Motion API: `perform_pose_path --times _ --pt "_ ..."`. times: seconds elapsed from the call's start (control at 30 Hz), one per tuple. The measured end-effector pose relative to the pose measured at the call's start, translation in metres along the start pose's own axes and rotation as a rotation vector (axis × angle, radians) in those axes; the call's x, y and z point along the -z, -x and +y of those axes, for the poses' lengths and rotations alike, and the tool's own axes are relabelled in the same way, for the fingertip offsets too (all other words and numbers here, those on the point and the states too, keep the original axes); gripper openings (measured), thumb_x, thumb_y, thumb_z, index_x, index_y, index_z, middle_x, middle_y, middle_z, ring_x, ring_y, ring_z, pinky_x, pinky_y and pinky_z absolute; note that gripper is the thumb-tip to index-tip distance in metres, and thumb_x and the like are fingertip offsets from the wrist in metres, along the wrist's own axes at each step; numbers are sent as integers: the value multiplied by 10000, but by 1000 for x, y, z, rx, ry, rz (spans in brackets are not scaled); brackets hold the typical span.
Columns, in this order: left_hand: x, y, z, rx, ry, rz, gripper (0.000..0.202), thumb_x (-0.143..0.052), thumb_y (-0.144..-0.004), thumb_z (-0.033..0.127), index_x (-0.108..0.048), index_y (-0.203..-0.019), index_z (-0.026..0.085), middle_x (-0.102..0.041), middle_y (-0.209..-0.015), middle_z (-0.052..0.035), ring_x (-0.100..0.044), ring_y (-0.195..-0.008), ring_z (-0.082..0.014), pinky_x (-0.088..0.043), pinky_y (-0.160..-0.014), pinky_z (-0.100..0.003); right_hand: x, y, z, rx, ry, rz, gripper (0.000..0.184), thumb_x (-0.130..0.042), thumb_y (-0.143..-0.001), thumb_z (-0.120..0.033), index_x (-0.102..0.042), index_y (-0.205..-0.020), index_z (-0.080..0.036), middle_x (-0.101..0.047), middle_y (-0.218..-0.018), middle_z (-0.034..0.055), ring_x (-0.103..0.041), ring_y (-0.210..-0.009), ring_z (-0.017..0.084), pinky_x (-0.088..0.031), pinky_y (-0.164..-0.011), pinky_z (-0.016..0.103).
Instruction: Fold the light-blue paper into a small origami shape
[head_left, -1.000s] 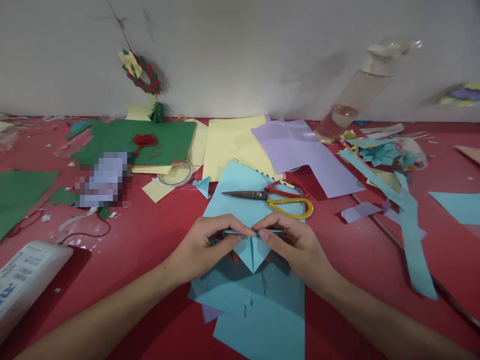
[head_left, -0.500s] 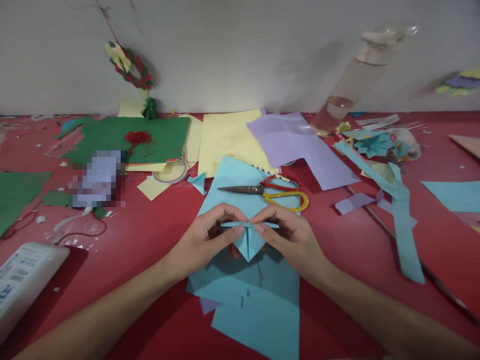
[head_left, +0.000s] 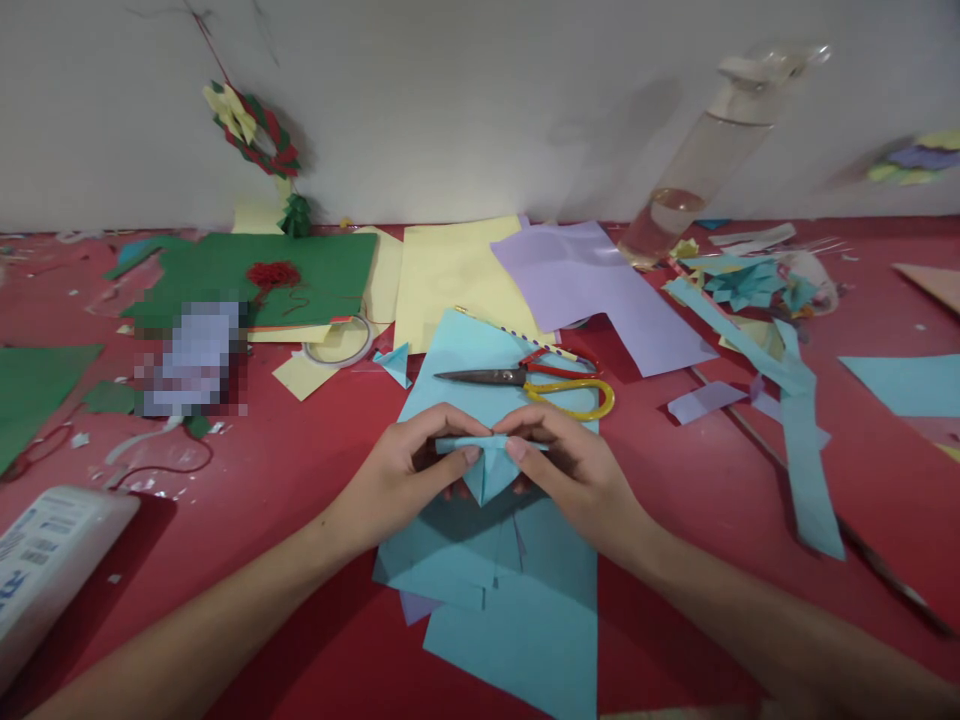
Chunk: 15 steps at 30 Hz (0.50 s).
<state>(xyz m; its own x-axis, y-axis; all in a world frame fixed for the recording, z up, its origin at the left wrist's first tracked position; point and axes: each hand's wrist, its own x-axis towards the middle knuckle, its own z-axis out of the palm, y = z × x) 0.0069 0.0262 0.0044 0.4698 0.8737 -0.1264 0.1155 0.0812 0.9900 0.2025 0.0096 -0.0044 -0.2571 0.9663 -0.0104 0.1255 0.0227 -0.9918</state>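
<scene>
A small folded piece of light blue paper (head_left: 489, 474) is pinched between both hands, its pointed end toward me and a narrow folded strip along its far edge. My left hand (head_left: 420, 460) grips its left side, thumb on top. On the other side, my right hand (head_left: 566, 465) presses its thumb near the middle of the strip. The fingers beneath are mostly hidden. Under the hands lie blue paper sheets (head_left: 525, 620). Just beyond them, scissors (head_left: 525, 380) with a red and a yellow handle rest on blue paper beside a patterned pencil (head_left: 517, 337).
Behind are yellow paper (head_left: 457, 270), purple paper (head_left: 600, 280), green paper (head_left: 330, 270) and a tape roll (head_left: 337, 343). A spray bottle (head_left: 697, 160) stands at the back right. Left are a phone (head_left: 199, 355) and a white power bank (head_left: 60, 560). Blue paper strips (head_left: 806, 450) lie right.
The folded paper has tilted and turned slightly, its point shifting left and up. My right thumb has moved inward along the folded strip. Both hands keep hold.
</scene>
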Motion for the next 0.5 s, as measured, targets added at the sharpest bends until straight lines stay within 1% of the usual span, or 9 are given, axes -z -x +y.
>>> perform_pose_path --times 0.13,0.2,0.33,0.4,0.47,0.5 --pt "1 0 0 -28 -42 -1 156 -601 -883 290 -643 -1007 205 -651 -898 6 -600 -580 -56 -508 -546 -146 1 1 -3 13 7 -7 123 -541 -915 -325 -604 -957 -228 -576 -802 9 -561 -642 112 -508 -545 214" --pt "1 0 1 -33 -50 -4 153 -603 -881 290 -652 -999 206 -644 -872 9 -592 -578 -57 -509 -547 -146 1 2 -3 48 46 -4 105 -539 -916 -307 -605 -932 -226 -567 -777 7 -559 -651 120 -494 -553 225" --pt "1 0 2 -11 -15 9 173 -616 -868 315 -657 -981 190 -636 -845 1 -589 -556 -65 -527 -538 -165 2 3 -2 242 145 10 86 -529 -912 -211 -613 -896 -219 -585 -797 12 -566 -722 133 -474 -629 254" --pt "1 -1 3 5 7 17 182 -630 -858 330 -660 -965 185 -630 -814 3 -595 -545 -70 -531 -531 -170 2 3 -2 305 167 7 96 -527 -905 -178 -613 -898 -220 -589 -805 12 -567 -736 134 -469 -646 261" --pt "1 -1 3 4 18 22 176 -642 -851 327 -666 -957 189 -627 -786 11 -596 -534 -69 -530 -523 -165 2 4 -2 299 177 14 90 -530 -906 -187 -614 -906 -223 -594 -815 15 -573 -747 138 -473 -655 264" --pt "1 0 2 -5 20 28 170 -645 -851 321 -669 -960 193 -630 -795 12 -595 -532 -65 -530 -521 -162 2 4 -3 267 169 20 81 -534 -909 -208 -613 -915 -224 -596 -820 17 -577 -740 137 -477 -644 261"
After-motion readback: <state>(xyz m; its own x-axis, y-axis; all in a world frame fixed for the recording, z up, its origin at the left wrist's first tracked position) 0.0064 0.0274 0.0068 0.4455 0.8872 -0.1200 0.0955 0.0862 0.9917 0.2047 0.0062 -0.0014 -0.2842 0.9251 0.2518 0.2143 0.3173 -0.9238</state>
